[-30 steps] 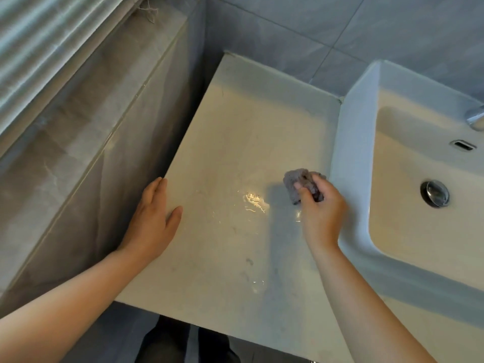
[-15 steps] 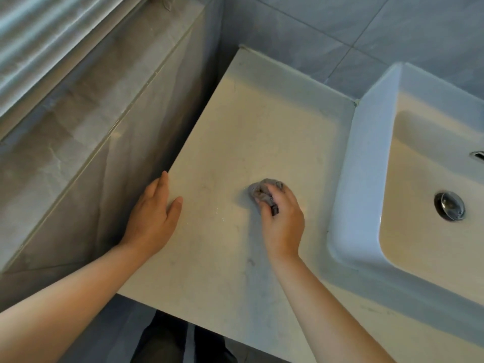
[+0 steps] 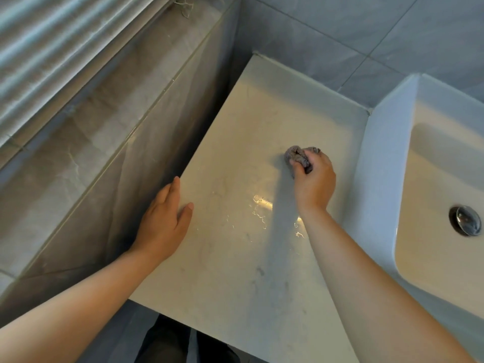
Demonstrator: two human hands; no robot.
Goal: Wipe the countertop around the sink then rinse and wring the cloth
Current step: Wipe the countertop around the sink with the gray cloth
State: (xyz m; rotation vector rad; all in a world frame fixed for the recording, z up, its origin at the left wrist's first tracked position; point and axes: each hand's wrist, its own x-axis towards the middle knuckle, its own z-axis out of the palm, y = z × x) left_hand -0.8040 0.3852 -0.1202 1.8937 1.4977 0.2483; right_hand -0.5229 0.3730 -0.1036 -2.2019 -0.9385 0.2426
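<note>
My right hand (image 3: 314,179) grips a small bunched grey cloth (image 3: 297,155) and presses it onto the pale marble countertop (image 3: 235,271), a short way left of the white sink (image 3: 379,163). A wet sheen glints on the counter just below the cloth. My left hand (image 3: 163,218) rests flat, fingers straight, on the countertop's left edge beside the tiled wall. The sink basin holds a chrome drain plug (image 3: 466,223).
A grey tiled ledge (image 3: 86,142) runs along the left under window blinds (image 3: 52,43). Grey wall tiles (image 3: 353,35) back the counter. The counter's front edge drops to the floor, where dark clothing (image 3: 167,341) shows below.
My right hand has slid the cloth from the counter's middle back to the right and farther away, toward the sink. My left hand stays on the left edge.
</note>
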